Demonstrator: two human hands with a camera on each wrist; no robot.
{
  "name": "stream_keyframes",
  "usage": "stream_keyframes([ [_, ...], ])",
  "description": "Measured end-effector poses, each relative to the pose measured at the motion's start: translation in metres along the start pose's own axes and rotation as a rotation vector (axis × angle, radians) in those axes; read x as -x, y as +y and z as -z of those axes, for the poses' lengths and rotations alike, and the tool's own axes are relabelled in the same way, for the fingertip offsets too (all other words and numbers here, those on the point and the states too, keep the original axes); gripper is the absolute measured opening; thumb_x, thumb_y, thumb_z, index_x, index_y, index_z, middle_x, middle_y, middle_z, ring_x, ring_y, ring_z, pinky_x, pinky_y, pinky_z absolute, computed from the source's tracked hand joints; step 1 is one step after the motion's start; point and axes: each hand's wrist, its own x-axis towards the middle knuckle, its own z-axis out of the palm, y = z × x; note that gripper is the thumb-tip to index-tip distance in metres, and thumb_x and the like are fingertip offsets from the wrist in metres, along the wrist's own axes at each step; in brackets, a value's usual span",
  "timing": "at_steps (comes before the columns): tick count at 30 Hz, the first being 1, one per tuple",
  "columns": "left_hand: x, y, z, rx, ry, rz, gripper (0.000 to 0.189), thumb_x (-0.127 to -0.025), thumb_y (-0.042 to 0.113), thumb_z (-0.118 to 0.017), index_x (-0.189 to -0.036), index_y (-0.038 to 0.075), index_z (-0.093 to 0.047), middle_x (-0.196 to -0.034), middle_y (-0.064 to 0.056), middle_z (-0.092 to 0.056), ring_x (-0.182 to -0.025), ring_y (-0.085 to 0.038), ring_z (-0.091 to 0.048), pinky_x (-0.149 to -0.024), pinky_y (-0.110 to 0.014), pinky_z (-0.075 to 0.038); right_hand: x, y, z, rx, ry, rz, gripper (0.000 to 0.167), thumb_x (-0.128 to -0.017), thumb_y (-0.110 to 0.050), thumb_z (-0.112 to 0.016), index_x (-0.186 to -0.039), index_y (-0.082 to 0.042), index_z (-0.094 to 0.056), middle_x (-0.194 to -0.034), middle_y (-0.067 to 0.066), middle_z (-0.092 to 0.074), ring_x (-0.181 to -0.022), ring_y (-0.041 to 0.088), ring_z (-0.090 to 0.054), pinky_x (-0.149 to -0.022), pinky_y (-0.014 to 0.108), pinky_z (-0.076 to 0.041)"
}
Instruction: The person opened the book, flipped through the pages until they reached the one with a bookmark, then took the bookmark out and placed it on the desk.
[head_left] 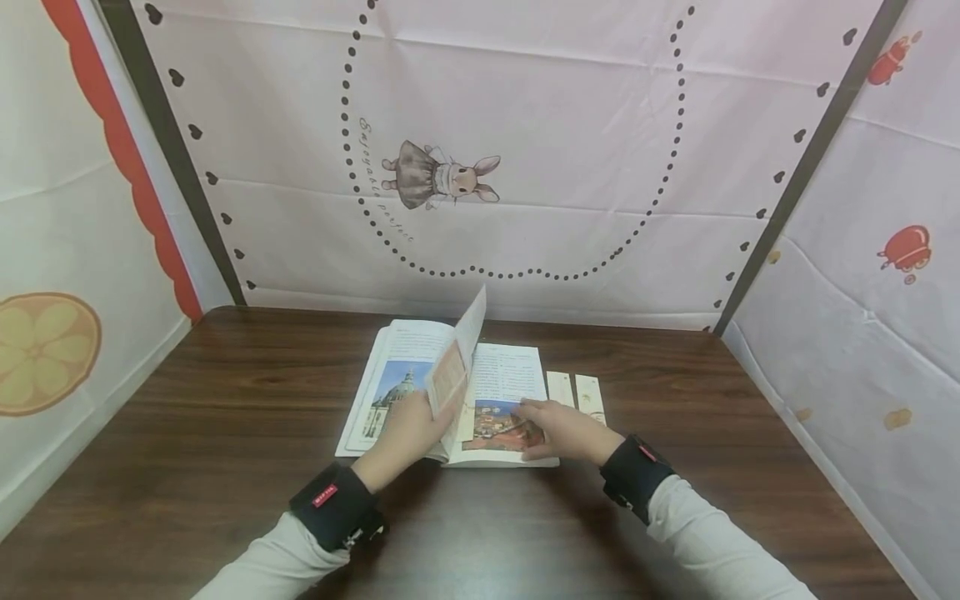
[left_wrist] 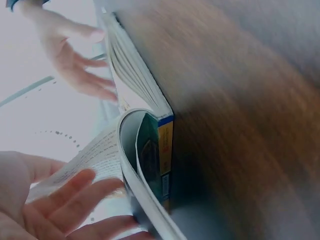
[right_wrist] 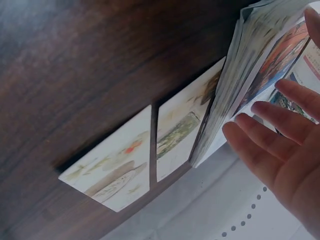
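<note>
An open book (head_left: 510, 371) with printed text and colour photos lies on the table. My left hand (head_left: 411, 429) is at its left half, holding a raised page (head_left: 468, 325) between thumb and fingers; the page stands up near the gutter. In the left wrist view, the fingers (left_wrist: 85, 200) bend in front of that page. My right hand (head_left: 566, 429) rests over the photo on the right page, fingers spread and loosely bent, gripping nothing. A pale strip (head_left: 467, 423), perhaps a bookmark, lies along the gutter, partly hidden by the raised page.
Two pale illustrated cards, like bookmarks, lie side by side right of the book: a nearer card (right_wrist: 182, 125) and an outer card (right_wrist: 117, 162). The brown wooden table (head_left: 225, 417) is enclosed by printed white cloth (head_left: 562, 167) at the back and sides.
</note>
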Motion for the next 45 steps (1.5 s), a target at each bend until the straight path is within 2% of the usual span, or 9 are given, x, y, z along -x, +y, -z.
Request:
stream_keyframes([
  [4, -0.003, -0.008, 0.011, 0.124, 0.058, 0.107, 0.059, -0.089, 0.017, -0.058, -0.138, -0.007, -0.036, -0.101, -0.025, -0.066, -0.063, -0.016, -0.062, -0.050, -0.024, -0.046, -0.003, 0.001, -0.002, -0.019, -0.020, 0.005, 0.058, -0.077, -0.029, -0.077, -0.125, -0.003, -0.056, -0.093, 0.002, -0.065, -0.076, 0.010, -0.058, -0.068, 0.024, -0.049],
  [10, 0.000, -0.023, 0.023, 0.122, 0.178, 0.111, 0.087, -0.079, 0.001, -0.061, -0.149, 0.011, -0.010, -0.077, -0.024, -0.063, -0.053, -0.022, -0.054, -0.045, -0.028, -0.038, -0.003, 0.000, -0.002, -0.025, -0.020, 0.001, 0.059, -0.075, -0.025, -0.078, -0.123, -0.001, -0.055, -0.097, 0.007, -0.068, -0.078, 0.013, -0.064, -0.069, 0.026, -0.052],
  [16, 0.008, -0.032, 0.019, -0.244, 0.206, -0.053, 0.093, -0.077, -0.005, -0.062, -0.151, 0.018, -0.011, -0.080, -0.018, -0.058, -0.066, -0.027, -0.053, -0.052, -0.035, -0.040, -0.003, -0.003, -0.002, -0.038, -0.029, 0.011, 0.055, -0.076, -0.024, -0.078, -0.121, -0.001, -0.055, -0.095, 0.008, -0.068, -0.076, 0.013, -0.063, -0.067, 0.025, -0.051],
  [19, 0.007, -0.033, 0.017, -0.405, 0.217, -0.107, 0.092, -0.075, -0.005, -0.065, -0.150, 0.021, -0.019, -0.109, -0.026, -0.052, -0.102, -0.042, -0.051, -0.077, -0.055, -0.046, -0.002, -0.004, -0.003, -0.042, -0.022, 0.013, 0.054, -0.077, -0.024, -0.077, -0.121, -0.003, -0.054, -0.095, 0.006, -0.068, -0.077, 0.013, -0.064, -0.067, 0.025, -0.051],
  [24, -0.001, -0.029, 0.017, -0.508, 0.075, -0.239, 0.064, -0.087, 0.006, -0.059, -0.145, 0.025, -0.037, -0.152, -0.026, -0.019, -0.140, -0.052, -0.008, -0.100, -0.077, -0.013, -0.003, -0.003, -0.003, -0.032, -0.032, -0.021, 0.056, -0.077, -0.026, -0.077, -0.123, -0.004, -0.054, -0.094, 0.006, -0.067, -0.075, 0.012, -0.060, -0.066, 0.026, -0.049],
  [29, 0.005, -0.026, 0.012, -0.503, -0.206, -0.416, 0.050, -0.085, -0.004, -0.055, -0.131, 0.014, -0.055, -0.147, -0.024, -0.036, -0.133, -0.050, -0.032, -0.093, -0.064, -0.041, -0.002, -0.006, 0.000, -0.022, -0.047, -0.034, 0.058, -0.076, -0.026, -0.077, -0.123, -0.002, -0.054, -0.096, 0.009, -0.067, -0.074, 0.013, -0.057, -0.065, 0.027, -0.047],
  [36, 0.009, -0.030, 0.008, -0.477, -0.183, -0.285, 0.037, -0.094, 0.010, -0.053, -0.130, 0.002, -0.053, -0.133, -0.017, -0.054, -0.121, -0.034, -0.054, -0.098, -0.046, -0.045, -0.012, -0.009, 0.004, -0.029, -0.087, -0.011, 0.053, -0.075, -0.022, -0.079, -0.120, -0.002, -0.058, -0.099, 0.008, -0.064, -0.085, 0.018, -0.058, -0.075, 0.032, -0.050],
  [41, 0.009, -0.031, 0.007, -0.432, -0.223, -0.256, 0.048, -0.090, 0.022, -0.062, -0.132, 0.001, -0.052, -0.136, -0.017, -0.052, -0.124, -0.033, -0.051, -0.101, -0.045, -0.043, -0.028, -0.007, 0.005, -0.310, -0.062, -0.081, 0.037, -0.087, -0.018, -0.065, -0.117, 0.003, -0.060, -0.094, 0.015, -0.066, -0.079, 0.022, -0.063, -0.070, 0.031, -0.053],
  [45, 0.007, -0.030, 0.012, -0.387, -0.264, -0.229, 0.070, -0.078, 0.038, -0.074, -0.133, 0.001, -0.050, -0.138, -0.018, -0.050, -0.127, -0.034, -0.049, -0.103, -0.046, -0.041, -0.043, -0.006, 0.001, -0.666, -0.004, -0.271, 0.033, -0.093, -0.012, -0.053, -0.115, 0.012, -0.058, -0.084, 0.017, -0.069, -0.069, 0.020, -0.068, -0.065, 0.031, -0.057],
])
